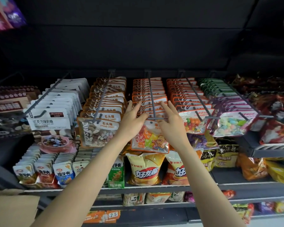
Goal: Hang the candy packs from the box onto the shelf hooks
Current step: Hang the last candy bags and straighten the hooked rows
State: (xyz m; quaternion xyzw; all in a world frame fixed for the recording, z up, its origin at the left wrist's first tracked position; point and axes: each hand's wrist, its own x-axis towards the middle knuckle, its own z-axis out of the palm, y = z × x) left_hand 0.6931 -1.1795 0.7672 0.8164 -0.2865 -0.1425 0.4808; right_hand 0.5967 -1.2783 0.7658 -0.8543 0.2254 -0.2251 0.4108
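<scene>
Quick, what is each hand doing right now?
Left hand: open, fingers straight against the orange candy packs.
Right hand: open, fingers touching the same packs.

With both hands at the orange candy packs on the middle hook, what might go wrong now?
1. The front orange pack hangs right at the tip of the hook; a nudge from the left hand or right hand might slide it off.
2. The row behind looks full, so pushing packs back may crumple them.
3. A dropped pack would likely land on the chip bags below.
</scene>
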